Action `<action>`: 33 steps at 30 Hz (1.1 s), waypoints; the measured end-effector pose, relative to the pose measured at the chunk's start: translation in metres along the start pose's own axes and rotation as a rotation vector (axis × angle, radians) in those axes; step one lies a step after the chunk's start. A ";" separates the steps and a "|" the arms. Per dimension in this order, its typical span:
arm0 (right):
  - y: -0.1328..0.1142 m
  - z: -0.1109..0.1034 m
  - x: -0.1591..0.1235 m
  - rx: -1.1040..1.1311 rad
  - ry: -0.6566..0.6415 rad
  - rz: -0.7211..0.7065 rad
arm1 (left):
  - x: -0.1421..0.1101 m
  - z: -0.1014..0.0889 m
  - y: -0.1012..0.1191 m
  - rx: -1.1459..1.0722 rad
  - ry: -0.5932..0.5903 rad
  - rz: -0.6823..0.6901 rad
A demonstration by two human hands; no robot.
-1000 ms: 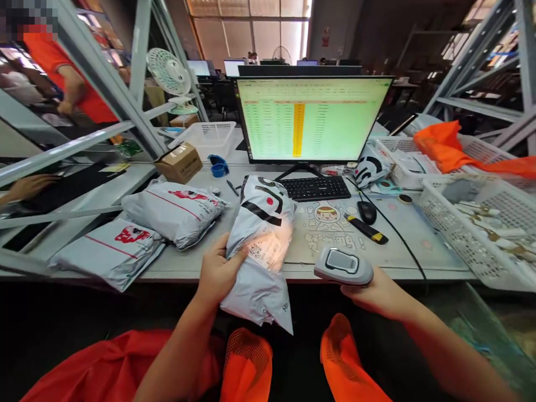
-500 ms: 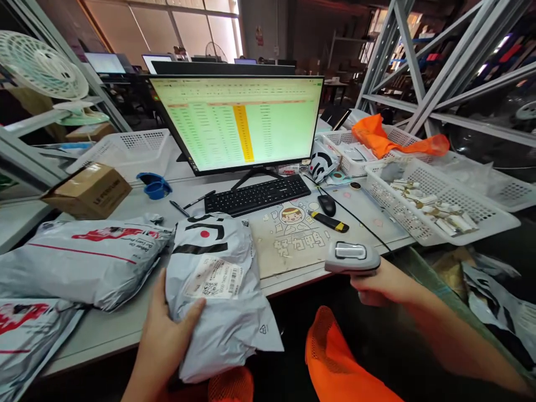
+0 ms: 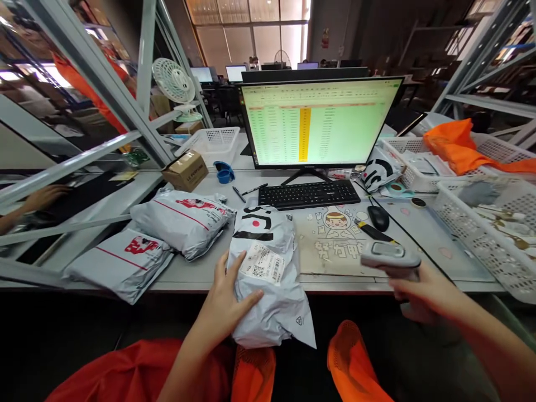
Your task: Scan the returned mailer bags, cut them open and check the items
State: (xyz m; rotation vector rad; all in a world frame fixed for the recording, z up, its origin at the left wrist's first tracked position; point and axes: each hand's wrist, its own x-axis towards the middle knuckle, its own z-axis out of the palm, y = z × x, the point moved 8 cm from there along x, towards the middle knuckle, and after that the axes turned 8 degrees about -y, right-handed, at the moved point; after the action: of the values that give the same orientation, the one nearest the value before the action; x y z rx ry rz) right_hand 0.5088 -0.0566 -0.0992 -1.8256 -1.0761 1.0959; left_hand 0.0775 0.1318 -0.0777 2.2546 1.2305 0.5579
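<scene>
A grey plastic mailer bag (image 3: pixel 268 318) with black marks, a red dot and a white barcode label (image 3: pixel 263 263) lies at the desk's front edge, its lower end hanging over. My left hand (image 3: pixel 230 301) grips its left side, with the thumb and a finger on top and the other fingers partly hidden. In my right hand (image 3: pixel 419 290) is a grey barcode scanner (image 3: pixel 390 255), raised right of the bag, level and apart from it. To the left lie two more mailer bags with red print, one farther back (image 3: pixel 182 220) and one nearer (image 3: pixel 121 262).
Behind the bag stand a keyboard (image 3: pixel 310 194) and a monitor (image 3: pixel 320 128) showing a spreadsheet. A mouse (image 3: pixel 378 218) and a utility knife (image 3: pixel 372 230) lie right. White baskets (image 3: pixel 464 223) line the right side; a small carton (image 3: pixel 185 170) sits left. Another person's hand (image 3: pixel 46 195) shows far left.
The view has turned left, so everything sits farther right in the picture. My left hand stays on the mailer bag, and my right hand still holds the scanner. The other person's hand has come into view.
</scene>
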 end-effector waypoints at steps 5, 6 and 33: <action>0.068 -0.132 0.044 -0.084 0.440 0.119 | 0.012 0.019 -0.081 -0.211 0.135 -0.076; 0.075 -0.152 0.048 -0.167 0.518 0.132 | 0.016 0.021 -0.092 -0.241 0.173 -0.066; -0.117 0.013 0.237 -0.989 0.481 -0.254 | 0.030 0.024 -0.110 -0.309 0.287 -0.003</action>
State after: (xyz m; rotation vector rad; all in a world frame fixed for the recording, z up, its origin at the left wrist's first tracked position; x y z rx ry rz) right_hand 0.5312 0.2054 -0.0716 -2.3909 -1.6183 -0.1232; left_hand 0.0348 0.2028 -0.1600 1.9596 1.1846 1.0243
